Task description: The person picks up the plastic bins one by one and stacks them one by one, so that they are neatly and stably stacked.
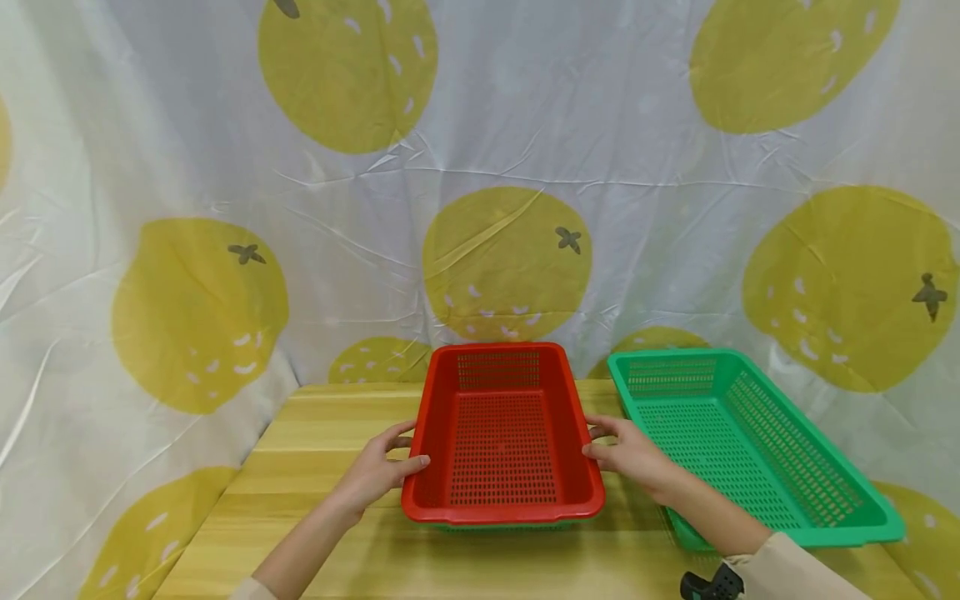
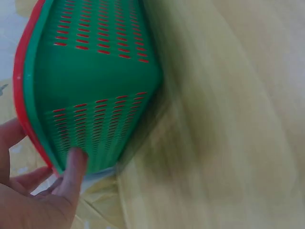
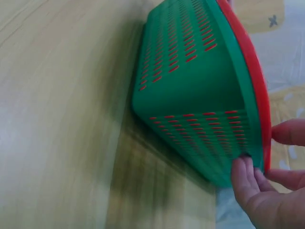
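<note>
A red plastic basket (image 1: 504,514) with a slotted floor sits nested inside a green basket (image 2: 71,76) of similar shape. From the head view only a thin green strip shows under the red rim. My left hand (image 1: 377,468) holds the stack's left side, thumb at the red rim and a finger against the slotted green wall. On the opposite side my right hand (image 1: 632,455) grips the rims between thumb and fingers. In the right wrist view, its fingertips (image 3: 242,167) press the green wall just below the red rim (image 3: 259,95).
A second, larger green basket (image 1: 795,446) stands to the right, beneath my right forearm in the head view. The wood-grain table (image 1: 300,450) ends at a hanging curtain (image 1: 637,250) with yellow fruit prints. A black device (image 1: 712,583) is at my right wrist.
</note>
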Tool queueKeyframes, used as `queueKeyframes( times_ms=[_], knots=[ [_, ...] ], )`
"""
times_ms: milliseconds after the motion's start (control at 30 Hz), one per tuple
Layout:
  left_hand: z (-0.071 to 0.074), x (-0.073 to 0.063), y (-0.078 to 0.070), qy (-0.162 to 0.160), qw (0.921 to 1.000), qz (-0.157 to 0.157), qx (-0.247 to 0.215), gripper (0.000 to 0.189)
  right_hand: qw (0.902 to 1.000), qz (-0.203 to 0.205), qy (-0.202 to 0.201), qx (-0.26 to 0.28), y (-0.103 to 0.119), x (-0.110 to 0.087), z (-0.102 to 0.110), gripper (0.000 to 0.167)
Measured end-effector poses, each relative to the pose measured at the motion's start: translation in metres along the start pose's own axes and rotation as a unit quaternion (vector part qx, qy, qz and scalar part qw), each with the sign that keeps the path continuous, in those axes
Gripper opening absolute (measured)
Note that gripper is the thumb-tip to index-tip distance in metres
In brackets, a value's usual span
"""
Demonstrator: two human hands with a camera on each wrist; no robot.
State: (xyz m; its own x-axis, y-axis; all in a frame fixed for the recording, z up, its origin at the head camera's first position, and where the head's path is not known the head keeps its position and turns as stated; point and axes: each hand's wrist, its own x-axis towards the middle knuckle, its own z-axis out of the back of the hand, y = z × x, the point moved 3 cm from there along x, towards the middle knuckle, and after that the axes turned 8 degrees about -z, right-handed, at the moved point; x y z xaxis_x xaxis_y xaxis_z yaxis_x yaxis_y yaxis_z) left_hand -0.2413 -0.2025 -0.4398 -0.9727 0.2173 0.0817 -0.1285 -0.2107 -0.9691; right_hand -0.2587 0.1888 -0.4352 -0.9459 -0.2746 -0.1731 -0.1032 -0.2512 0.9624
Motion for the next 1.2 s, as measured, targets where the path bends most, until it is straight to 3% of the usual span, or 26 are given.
queueKeyframes(
  times_ms=[200,367,600,667,867,1033,1200],
  knots=[
    [0.001,0.004,-0.026,0.013,0.9929,-0.031,0.114,0.075,0.9979,0.004,-0.024,-0.06,0.019,-0.003,0.011,0.06],
    [-0.009,0.014,-0.042,0.013,0.9882,-0.062,0.14,0.071,0.9937,0.009,-0.033,-0.107,0.036,-0.008,0.026,0.055],
    [-0.015,0.023,-0.056,-0.015,0.9684,-0.108,0.224,0.065,0.99,0.017,-0.033,-0.136,0.048,-0.014,0.044,0.053],
    [-0.016,0.026,-0.06,-0.016,0.9688,-0.111,0.221,0.064,0.9886,0.02,-0.034,-0.146,0.051,-0.017,0.048,0.053],
    [-0.03,0.035,-0.074,0.004,0.9812,-0.107,0.161,0.064,0.9823,0.029,-0.04,-0.181,0.053,-0.024,0.064,0.059],
    [-0.047,0.043,-0.085,0.02,0.9886,-0.104,0.107,0.063,0.9806,0.038,-0.042,-0.187,0.054,-0.026,0.079,0.06],
    [-0.068,0.053,-0.089,0.024,0.9903,-0.111,0.08,0.062,0.9738,0.059,-0.062,-0.211,0.054,-0.027,0.096,0.06]
  ],
)
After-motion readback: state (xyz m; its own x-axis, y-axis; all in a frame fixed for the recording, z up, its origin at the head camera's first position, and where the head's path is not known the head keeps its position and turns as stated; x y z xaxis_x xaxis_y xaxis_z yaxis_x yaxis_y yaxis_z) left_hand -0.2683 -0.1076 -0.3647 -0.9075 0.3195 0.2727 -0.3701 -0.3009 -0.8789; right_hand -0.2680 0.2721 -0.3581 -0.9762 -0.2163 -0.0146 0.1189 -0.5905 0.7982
